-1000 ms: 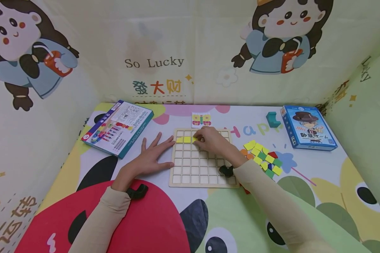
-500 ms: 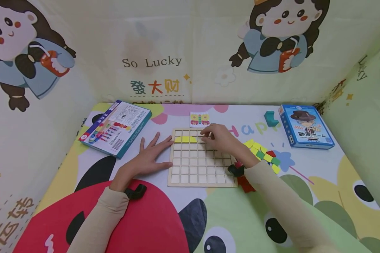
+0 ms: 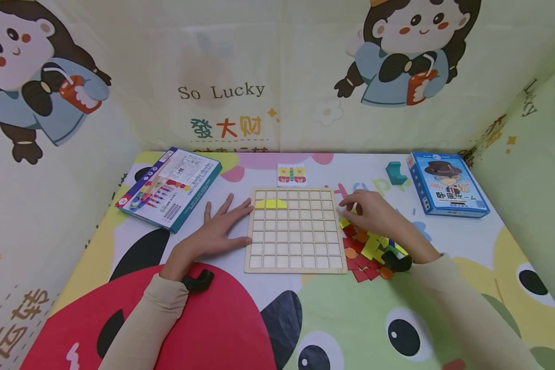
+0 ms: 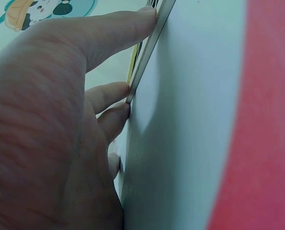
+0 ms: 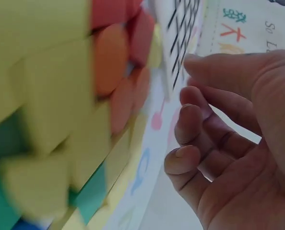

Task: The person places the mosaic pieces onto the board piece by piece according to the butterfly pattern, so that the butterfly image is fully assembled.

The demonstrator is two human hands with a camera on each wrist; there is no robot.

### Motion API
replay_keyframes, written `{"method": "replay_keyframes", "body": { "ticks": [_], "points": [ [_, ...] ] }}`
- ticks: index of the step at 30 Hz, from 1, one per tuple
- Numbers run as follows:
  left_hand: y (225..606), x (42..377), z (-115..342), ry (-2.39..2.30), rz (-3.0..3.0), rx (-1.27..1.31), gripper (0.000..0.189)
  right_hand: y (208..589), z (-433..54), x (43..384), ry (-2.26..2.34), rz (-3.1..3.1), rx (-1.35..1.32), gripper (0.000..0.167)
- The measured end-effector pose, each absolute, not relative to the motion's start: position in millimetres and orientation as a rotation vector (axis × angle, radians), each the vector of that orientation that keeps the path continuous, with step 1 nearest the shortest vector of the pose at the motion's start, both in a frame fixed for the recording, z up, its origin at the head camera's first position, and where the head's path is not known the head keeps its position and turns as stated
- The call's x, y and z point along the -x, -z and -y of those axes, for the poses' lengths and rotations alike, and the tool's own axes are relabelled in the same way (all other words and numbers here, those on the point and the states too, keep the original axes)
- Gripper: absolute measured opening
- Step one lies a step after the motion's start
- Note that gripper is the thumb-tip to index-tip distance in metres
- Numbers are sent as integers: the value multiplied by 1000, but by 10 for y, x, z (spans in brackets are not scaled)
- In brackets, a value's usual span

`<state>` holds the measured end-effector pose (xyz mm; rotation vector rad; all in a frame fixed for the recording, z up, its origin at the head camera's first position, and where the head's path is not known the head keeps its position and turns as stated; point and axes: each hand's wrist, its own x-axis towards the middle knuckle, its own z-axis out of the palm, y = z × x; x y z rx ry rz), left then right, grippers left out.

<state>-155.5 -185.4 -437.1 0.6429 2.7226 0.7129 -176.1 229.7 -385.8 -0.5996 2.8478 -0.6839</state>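
Note:
A wooden grid board (image 3: 295, 271) lies mid-table, with three yellow pieces (image 3: 271, 204) side by side at the left of its second row. My left hand (image 3: 219, 228) rests beside it, fingers spread; in the left wrist view the thumb and fingertips (image 4: 119, 89) touch the board's edge (image 4: 152, 48). My right hand (image 3: 374, 211) is off the board's right side, above a pile of coloured pieces (image 3: 362, 262). Its fingers are loosely bent, and the right wrist view shows nothing between thumb (image 5: 219, 67) and fingers. Red, yellow, green and orange pieces (image 5: 111, 60) lie beside it.
A card with a butterfly pattern (image 3: 292, 175) lies behind the board. One box (image 3: 171, 187) lies at the back left, and a blue box (image 3: 447, 185) at the back right. Next to the blue box is a small teal block (image 3: 395, 173). A wall cloth rises behind the table.
My right hand has left the third yellow piece in the second row and moved right, off the board to the pile. The left hand stays at the board's edge.

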Motion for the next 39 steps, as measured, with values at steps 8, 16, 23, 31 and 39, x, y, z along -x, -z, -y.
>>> {"method": "replay_keyframes", "body": {
  "ticks": [8, 16, 23, 31, 39],
  "points": [
    [4366, 1554, 1851, -702, -2725, -642, 91, 3918, -2504, 1629, 586, -2810, 588, 27],
    [4369, 1555, 1841, -699, -2732, -640, 91, 3956, -2515, 1616, 576, -2801, 559, 28],
    [4388, 1565, 1856, -693, -2734, -646, 92, 3995, -2516, 1607, 593, -2828, 557, 27],
    [4388, 1562, 1856, -692, -2732, -646, 92, 3948, -2457, 1628, 637, -2848, 536, 30],
    [4393, 1560, 1860, -708, -2730, -652, 92, 3934, -2157, 1768, 767, -2847, 616, 30]
  ]
}}
